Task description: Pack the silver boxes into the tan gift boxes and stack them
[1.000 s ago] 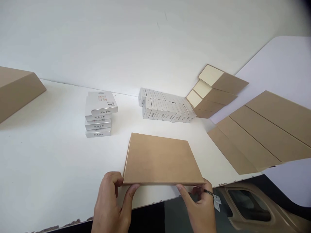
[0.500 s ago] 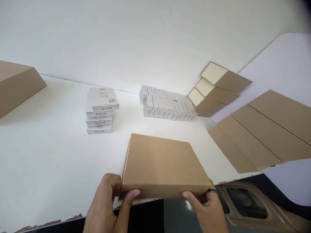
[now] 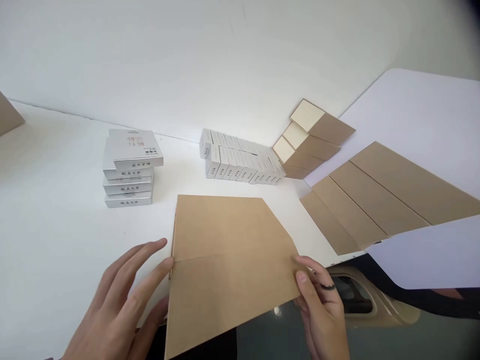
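Note:
A brown cardboard box (image 3: 232,250) lies at the table's front edge, its near panel spread toward me past a crease. My left hand (image 3: 131,295) is at its left side with fingers apart, the index fingertip touching the box edge near the crease. My right hand (image 3: 318,300) pinches the right edge of the panel between thumb and fingers, a dark ring on one finger. What lies inside the box is hidden.
Silver boxes (image 3: 129,180) are stacked at the left. Several white small boxes (image 3: 240,160) stand in two rows near the wall. Brown boxes with cream panels (image 3: 315,135) are behind right; more brown boxes (image 3: 382,195) lie at the right. Another brown box (image 3: 8,116) shows far left.
The front panel of the brown box has swung out toward me. My left hand has loosened its grip and spread its fingers; my right hand has moved slightly up. The view has shifted right.

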`<state>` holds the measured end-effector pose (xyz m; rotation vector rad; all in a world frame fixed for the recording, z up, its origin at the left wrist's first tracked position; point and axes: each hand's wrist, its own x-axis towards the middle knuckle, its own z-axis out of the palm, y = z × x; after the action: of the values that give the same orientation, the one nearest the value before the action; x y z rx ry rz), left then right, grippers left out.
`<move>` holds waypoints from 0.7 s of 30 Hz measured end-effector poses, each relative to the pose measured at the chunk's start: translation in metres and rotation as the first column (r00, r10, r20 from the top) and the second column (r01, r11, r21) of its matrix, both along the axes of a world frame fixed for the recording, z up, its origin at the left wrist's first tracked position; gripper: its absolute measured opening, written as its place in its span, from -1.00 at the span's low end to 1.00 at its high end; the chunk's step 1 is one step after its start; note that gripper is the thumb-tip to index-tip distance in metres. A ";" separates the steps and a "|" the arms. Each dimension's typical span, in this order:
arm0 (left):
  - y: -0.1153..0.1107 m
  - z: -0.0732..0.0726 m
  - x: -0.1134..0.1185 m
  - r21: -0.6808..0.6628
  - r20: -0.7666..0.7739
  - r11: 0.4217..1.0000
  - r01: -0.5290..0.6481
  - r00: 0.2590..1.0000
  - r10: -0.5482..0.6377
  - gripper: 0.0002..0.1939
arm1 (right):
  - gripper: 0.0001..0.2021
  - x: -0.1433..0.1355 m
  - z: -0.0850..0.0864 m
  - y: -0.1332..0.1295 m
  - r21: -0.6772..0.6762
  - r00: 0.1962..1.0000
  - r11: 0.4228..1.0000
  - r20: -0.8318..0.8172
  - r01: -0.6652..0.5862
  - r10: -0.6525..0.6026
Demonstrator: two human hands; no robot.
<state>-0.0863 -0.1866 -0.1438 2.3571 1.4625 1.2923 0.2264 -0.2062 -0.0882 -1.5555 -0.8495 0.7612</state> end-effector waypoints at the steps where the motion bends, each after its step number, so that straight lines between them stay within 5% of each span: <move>1: 0.003 -0.001 0.001 0.012 -0.041 1.000 0.020 0.999 -0.019 -0.56 | -0.67 0.004 0.001 0.007 0.057 1.000 0.998 0.014 -0.013 0.013; 7: 0.012 0.009 0.018 0.035 -0.182 0.999 0.042 0.983 -0.035 -0.62 | -0.75 0.016 0.019 0.079 0.289 0.972 0.934 0.164 -0.210 0.167; 12: 0.008 0.012 0.030 -0.069 -0.080 0.998 0.001 0.997 -0.007 -0.71 | -0.64 0.011 0.034 0.150 0.268 0.917 0.886 0.240 -0.379 0.320; 16: -0.004 0.016 0.033 -0.131 -0.001 0.991 0.006 1.000 -0.006 -0.60 | -0.58 0.001 0.030 0.201 0.218 0.877 0.862 0.274 -0.457 0.395; 21: 0.003 0.031 0.001 -0.196 0.014 0.981 -0.008 1.000 0.011 -0.54 | -0.48 -0.004 0.028 0.231 0.162 0.855 0.846 0.216 -0.508 0.472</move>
<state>-0.0854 -0.1836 -0.1128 2.2130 1.5213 1.1088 0.2228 0.0246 -0.0603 -1.2266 -1.4457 0.8732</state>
